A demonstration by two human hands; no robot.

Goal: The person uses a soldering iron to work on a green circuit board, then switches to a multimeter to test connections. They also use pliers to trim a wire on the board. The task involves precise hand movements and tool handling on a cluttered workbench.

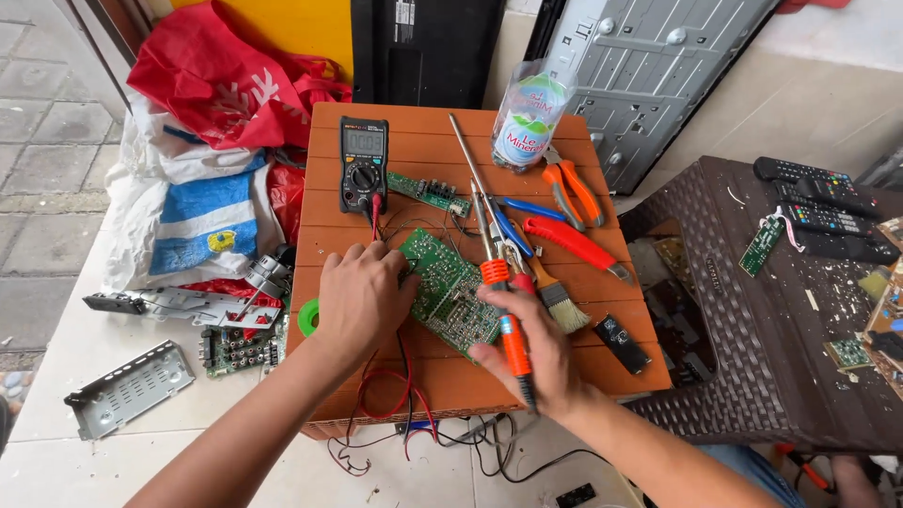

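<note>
At the centre of the orange wooden table (pixel 621 353), a green circuit board (pixel 450 292) lies flat, set at a slant. Left hand (pixel 362 296) rests on the board's left edge, fingers curled and pressing it down. Right hand (pixel 531 343) is closed around the orange grip of a soldering iron (pixel 497 273), its long metal shaft pointing away toward the table's far edge.

Beside the iron lie a paintbrush (pixel 555 296), a red-handled knife (pixel 574 246) and orange-handled pliers (pixel 570 191). A black multimeter (pixel 363 164) sits at the far left, with a smaller green board (pixel 428 192) next to it. A clear plastic bottle (pixel 527 113) with a blue, green and white label stands at the far edge. A red bag (pixel 221 85) with a white pattern lies left of the table; 3 or more remote controls (pixel 823 202) lie on the dark woven table (pixel 752 376) at right.
</note>
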